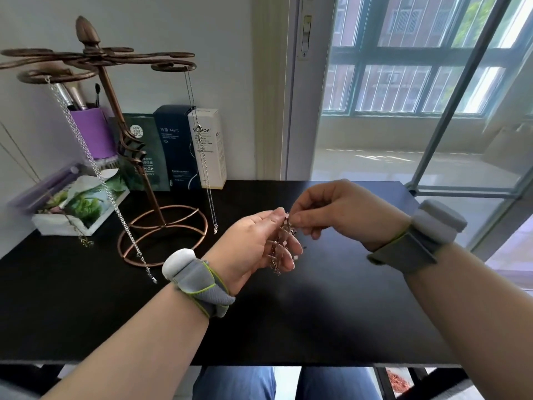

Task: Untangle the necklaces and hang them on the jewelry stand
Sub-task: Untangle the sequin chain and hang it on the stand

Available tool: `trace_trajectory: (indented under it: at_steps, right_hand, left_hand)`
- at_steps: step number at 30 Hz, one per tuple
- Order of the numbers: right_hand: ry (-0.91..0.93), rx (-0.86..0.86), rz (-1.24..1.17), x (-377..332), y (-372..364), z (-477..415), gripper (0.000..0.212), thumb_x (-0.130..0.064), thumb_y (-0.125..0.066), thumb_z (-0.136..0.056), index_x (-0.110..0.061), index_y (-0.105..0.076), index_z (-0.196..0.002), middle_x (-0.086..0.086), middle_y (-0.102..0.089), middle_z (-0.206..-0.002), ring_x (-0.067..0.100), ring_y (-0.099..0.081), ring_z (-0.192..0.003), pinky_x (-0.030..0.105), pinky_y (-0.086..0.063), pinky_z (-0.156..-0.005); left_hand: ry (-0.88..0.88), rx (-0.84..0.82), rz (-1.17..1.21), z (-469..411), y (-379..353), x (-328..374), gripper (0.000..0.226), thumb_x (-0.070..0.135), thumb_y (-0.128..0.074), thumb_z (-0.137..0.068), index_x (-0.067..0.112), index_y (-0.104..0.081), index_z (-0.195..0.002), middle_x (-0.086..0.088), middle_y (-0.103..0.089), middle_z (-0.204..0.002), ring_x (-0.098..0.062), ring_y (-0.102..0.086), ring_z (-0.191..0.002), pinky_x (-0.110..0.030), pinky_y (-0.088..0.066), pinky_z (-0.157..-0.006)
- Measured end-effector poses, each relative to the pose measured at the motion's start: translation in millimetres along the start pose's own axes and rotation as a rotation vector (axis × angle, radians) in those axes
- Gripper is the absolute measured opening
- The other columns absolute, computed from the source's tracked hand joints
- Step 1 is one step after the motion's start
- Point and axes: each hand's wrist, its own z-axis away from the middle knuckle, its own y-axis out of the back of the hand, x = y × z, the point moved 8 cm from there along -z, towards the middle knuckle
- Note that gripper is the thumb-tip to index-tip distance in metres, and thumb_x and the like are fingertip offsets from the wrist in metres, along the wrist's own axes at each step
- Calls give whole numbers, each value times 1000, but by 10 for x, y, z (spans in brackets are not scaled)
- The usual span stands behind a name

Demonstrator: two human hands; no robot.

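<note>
both forearms reach in from the near edge and meet above the middle of the black bench. the left hand is turned palm up and to the side, thumb raised, its fingers curled round a bunched necklace that droops through them and ends just below the fingertips. the right hand comes in knuckles up, its thumb and forefinger pinching the top of the same bunch, right beside the left thumb. each wrist wears a grey band; the left band and the right band each carry a pale pod.

beyond and to the left of the left hand stands the copper jewelry stand. a chunky silver chain hangs from one of its arms, and a fine chain from another, nearer the hands.

further left, behind the stand, a purple cup holds makeup brushes. a tissue box has a sheet sticking out of its top. three upright cartons line the wall.

how the bunch's links are knotted is too small and blurred to read, and the stand's leftmost arms run out of view.
</note>
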Motion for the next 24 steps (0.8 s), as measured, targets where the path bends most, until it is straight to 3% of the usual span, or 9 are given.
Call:
trace_trajectory:
  at_steps: [3, 7, 11, 16, 20, 24]
  right_hand:
    - [-14, 38, -52, -3, 39, -26, 11, -4, -67, -82, 2, -69, -90, 16, -67, -76, 14, -59, -59, 23, -52, -60]
    - [-43, 77, -92, 43, 40, -51, 10, -7, -67, -82, -1, -69, -90, 15, -67, -73, 20, -57, -62, 32, -52, -66]
    - [-47, 53, -110, 19, 16, -47, 11, -8, -67, -83, -2, -69, -92, 7, -68, -72, 14, -64, -62, 26, -57, -62]
    - [-33, 62, -145, -81, 66, -63, 16, -7, -66, -83, -1, -68, -98, 14, -70, -83, 21, -65, -70, 33, -58, -67]
    - [-34, 33, -164, -149, 55, -67, 20, -3, -67, -81, -7, -70, -101, 21, -70, -95, 22, -64, -75, 31, -54, -61]
    - [-39, -32, -161, -229, -1, -81, 32, 8, -68, -74, -11, -70, -100, 11, -71, -85, 12, -62, -64, 26, -47, -54]
  left_hand:
    - [-5, -46, 17, 22, -36, 1, 40, 36, -38, -97, 3, -61, -99, -14, -61, -70, -25, -56, -54, -31, -50, -56]
    - [-10, -72, 91, 27, -53, 36, 44, 40, -41, -94, 2, -62, -94, -13, -59, -69, -25, -55, -55, -35, -51, -57]
    - [-18, -79, 129, 27, -56, 93, 45, 46, -44, -90, 5, -63, -91, -15, -61, -78, -26, -57, -58, -36, -51, -57]
    - [-34, -89, 140, 27, -46, 196, 46, 50, -44, -87, 9, -62, -92, -15, -62, -78, -27, -58, -59, -35, -50, -58]
    - [-69, -45, 130, 46, 3, 305, 42, 47, -45, -89, 9, -62, -90, -14, -58, -70, -27, -55, -58, -36, -50, -58]
    - [-112, 35, 93, 110, 79, 460, 42, 40, -41, -96, 3, -61, -91, -15, -58, -65, -28, -56, -55, -35, -50, -58]
